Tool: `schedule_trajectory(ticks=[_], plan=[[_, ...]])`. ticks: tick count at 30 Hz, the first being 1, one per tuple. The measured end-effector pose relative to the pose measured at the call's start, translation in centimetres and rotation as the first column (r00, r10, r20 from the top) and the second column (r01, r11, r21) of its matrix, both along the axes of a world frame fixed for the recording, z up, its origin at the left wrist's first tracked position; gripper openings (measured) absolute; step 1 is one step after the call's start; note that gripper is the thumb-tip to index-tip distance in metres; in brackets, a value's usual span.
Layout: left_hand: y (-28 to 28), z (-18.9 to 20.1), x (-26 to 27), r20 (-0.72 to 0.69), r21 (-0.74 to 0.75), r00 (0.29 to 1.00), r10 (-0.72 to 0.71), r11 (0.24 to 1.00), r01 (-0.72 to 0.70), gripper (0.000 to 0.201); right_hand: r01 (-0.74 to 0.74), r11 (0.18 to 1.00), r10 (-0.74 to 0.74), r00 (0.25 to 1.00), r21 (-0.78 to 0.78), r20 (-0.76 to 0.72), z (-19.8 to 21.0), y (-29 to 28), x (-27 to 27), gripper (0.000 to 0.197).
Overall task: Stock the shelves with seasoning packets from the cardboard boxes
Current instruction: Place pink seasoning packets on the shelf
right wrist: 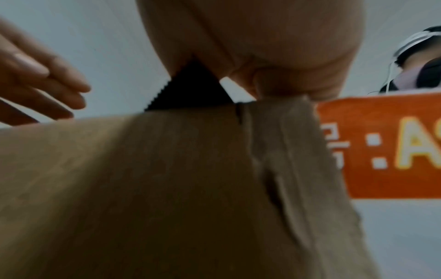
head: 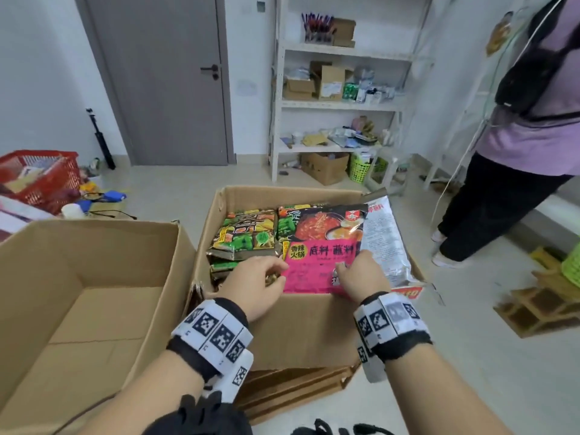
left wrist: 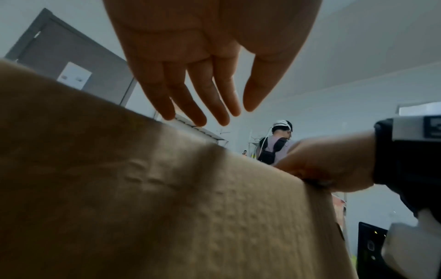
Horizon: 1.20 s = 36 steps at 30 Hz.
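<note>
A pink and red hotpot seasoning packet [head: 320, 246] lies tilted on top of the full cardboard box [head: 307, 328]. My right hand [head: 351, 266] pinches its near right corner; in the right wrist view that hand [right wrist: 250, 85] clamps the packet's dark serrated edge [right wrist: 190, 90] just above the box wall [right wrist: 143, 188]. My left hand [head: 277, 273] hovers at the packet's near left edge, and in the left wrist view this hand [left wrist: 224, 105] has straight fingers and holds nothing. Green packets [head: 244, 235] fill the box's left side. A silvery packet [head: 386, 240] lies under the pink one.
An empty cardboard box [head: 94, 309] stands to the left. White shelves [head: 339, 103] with cartons and small goods stand against the far wall. Another person [head: 518, 152] stands at the right. A red basket [head: 40, 177] sits far left, and cardboard pieces [head: 539, 309] lie on the floor at right.
</note>
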<state>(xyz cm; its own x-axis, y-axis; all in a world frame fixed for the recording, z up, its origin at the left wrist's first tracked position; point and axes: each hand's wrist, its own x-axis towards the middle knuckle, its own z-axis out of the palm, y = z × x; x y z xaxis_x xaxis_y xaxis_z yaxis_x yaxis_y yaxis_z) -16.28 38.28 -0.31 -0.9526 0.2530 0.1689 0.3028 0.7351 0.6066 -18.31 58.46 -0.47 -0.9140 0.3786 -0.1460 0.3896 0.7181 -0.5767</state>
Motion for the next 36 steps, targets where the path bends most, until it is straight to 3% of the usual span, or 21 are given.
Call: schedule_trajectory(ticks=[1,3,4,5,9,10,11,12,13,14,15,16,18,19,22,25,27,29,32,36], plan=[[0.0,0.0,-0.5,0.021,0.012,1.000,0.006,1.000,-0.007,0.023,0.011,1.000,-0.011,1.000,0.017,0.013,-0.2,0.0,-0.3,0.048],[0.3,0.2,-1.7,0.031,0.026,0.999,0.014,1.000,-0.015,0.024,-0.016,1.000,0.016,0.999,0.001,-0.029,-0.3,0.6,-0.8,0.030],[0.7,0.4,-2.4,0.037,0.012,0.999,0.015,1.000,-0.015,0.026,-0.034,0.998,0.031,0.996,-0.044,-0.084,-0.1,1.0,-0.8,0.015],[1.1,0.7,-3.0,0.052,-0.015,0.998,0.018,1.000,-0.017,0.028,-0.050,0.994,0.034,0.986,-0.094,-0.162,0.2,1.6,-0.7,0.013],[2.6,1.9,-5.6,0.150,-0.138,0.984,0.095,0.988,-0.075,0.059,-0.149,0.975,0.050,0.866,-0.162,-0.498,2.6,3.6,0.5,0.021],[3.0,2.2,-6.0,0.217,-0.068,0.973,0.081,0.995,-0.068,0.067,-0.172,0.958,0.018,0.836,-0.230,-0.548,3.2,3.9,0.8,0.026],[3.5,2.5,-6.3,0.301,0.093,0.953,0.021,0.994,-0.052,0.066,-0.201,0.914,-0.040,0.819,-0.352,-0.572,3.7,4.2,0.8,0.031],[4.1,2.8,-6.4,0.382,0.332,0.920,-0.092,0.942,-0.044,0.054,-0.236,0.843,-0.092,0.823,-0.484,-0.561,4.1,4.4,0.8,0.033],[4.7,3.2,-6.4,0.429,0.540,0.883,-0.191,0.838,-0.081,0.035,-0.264,0.772,-0.114,0.837,-0.578,-0.535,4.2,4.6,0.6,0.031],[5.0,3.4,-6.7,0.436,0.657,0.876,-0.206,0.738,-0.154,0.016,-0.278,0.730,-0.100,0.861,-0.625,-0.499,4.3,4.8,0.4,0.024],[5.0,3.6,-7.2,0.409,0.691,0.899,-0.160,0.698,-0.190,0.008,-0.256,0.751,-0.052,0.896,-0.609,-0.441,4.2,5.2,-0.2,0.020],[4.6,3.9,-7.8,0.361,0.644,0.929,-0.081,0.742,-0.185,0.009,-0.213,0.817,0.002,0.930,-0.536,-0.366,4.0,5.7,-1.0,0.022],[3.4,4.1,-9.1,0.228,0.459,0.971,0.067,0.872,-0.168,0.009,-0.082,0.972,0.045,0.984,-0.218,-0.170,3.4,7.2,-2.8,0.029],[2.8,4.3,-9.6,0.179,0.394,0.979,0.099,0.904,-0.164,0.010,-0.039,0.998,0.036,0.998,-0.057,-0.052,2.8,7.8,-3.7,0.036],[1.1,4.1,-10.8,0.174,0.293,0.981,0.081,0.947,-0.130,0.017,-0.004,0.975,-0.039,0.982,0.224,0.185,1.2,8.0,-5.1,0.042],[-0.4,3.6,-11.7,0.185,0.176,0.982,0.045,0.981,-0.078,0.020,0.054,0.947,-0.135,0.962,0.317,0.238,0.4,7.3,-5.4,0.036],[-1.0,3.3,-12.0,0.215,0.124,0.976,0.020,0.991,-0.048,0.022,0.041,0.960,-0.127,0.946,0.278,0.297,0.8,7.1,-5.2,0.030],[-1.4,3.0,-12.4,0.258,0.099,0.966,-0.007,0.995,-0.019,0.024,0.106,0.978,-0.155,0.944,0.177,0.290,1.8,6.9,-4.6,0.029],[-1.8,2.9,-12.9,0.273,0.075,0.961,-0.031,0.997,0.011,0.028,0.147,0.988,-0.151,0.980,0.042,0.128,3.8,5.1,-4.0,0.038],[-1.8,3.5,-13.0,0.200,0.057,0.980,-0.020,0.998,0.009,0.028,0.065,0.975,-0.018,0.975,0.210,-0.219,6.2,-0.7,-3.9,0.026]])
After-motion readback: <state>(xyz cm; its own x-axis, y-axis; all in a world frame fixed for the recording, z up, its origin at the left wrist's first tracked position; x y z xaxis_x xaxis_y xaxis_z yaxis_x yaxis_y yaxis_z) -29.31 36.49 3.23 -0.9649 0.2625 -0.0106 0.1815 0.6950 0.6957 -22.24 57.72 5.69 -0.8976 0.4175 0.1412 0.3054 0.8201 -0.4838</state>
